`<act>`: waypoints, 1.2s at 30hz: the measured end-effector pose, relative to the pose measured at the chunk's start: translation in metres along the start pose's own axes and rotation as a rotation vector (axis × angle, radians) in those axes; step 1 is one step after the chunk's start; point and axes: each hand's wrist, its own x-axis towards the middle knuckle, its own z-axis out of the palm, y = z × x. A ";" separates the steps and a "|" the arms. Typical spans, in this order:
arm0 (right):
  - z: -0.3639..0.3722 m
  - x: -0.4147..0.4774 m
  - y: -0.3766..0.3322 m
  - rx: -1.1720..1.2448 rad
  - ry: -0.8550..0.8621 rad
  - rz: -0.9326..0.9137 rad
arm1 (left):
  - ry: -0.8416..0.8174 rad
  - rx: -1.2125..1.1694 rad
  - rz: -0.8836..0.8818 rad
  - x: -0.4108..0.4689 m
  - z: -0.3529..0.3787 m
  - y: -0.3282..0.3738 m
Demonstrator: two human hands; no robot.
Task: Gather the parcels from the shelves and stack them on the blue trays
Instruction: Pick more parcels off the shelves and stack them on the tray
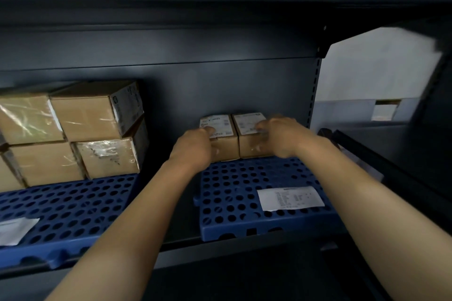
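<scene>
Two small brown cardboard parcels stand side by side, touching, at the back of the right blue tray, a perforated plastic pallet resting on the dark grey shelf. Each parcel carries a white printed shipping label on its top face. The left hand curls over the front left corner of the left parcel, its grip clenched around that corner. The right hand lies over the right parcel, fingers bent across its label and right side, grasping it; motion blur hides the fingertips. A loose white paper slip lies nearer on the same tray. On the left blue tray, larger taped brown boxes are stacked in two layers.
</scene>
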 end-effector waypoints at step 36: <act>-0.030 -0.126 -0.005 -0.147 0.314 0.240 | 0.218 0.044 0.650 -0.081 -0.053 0.078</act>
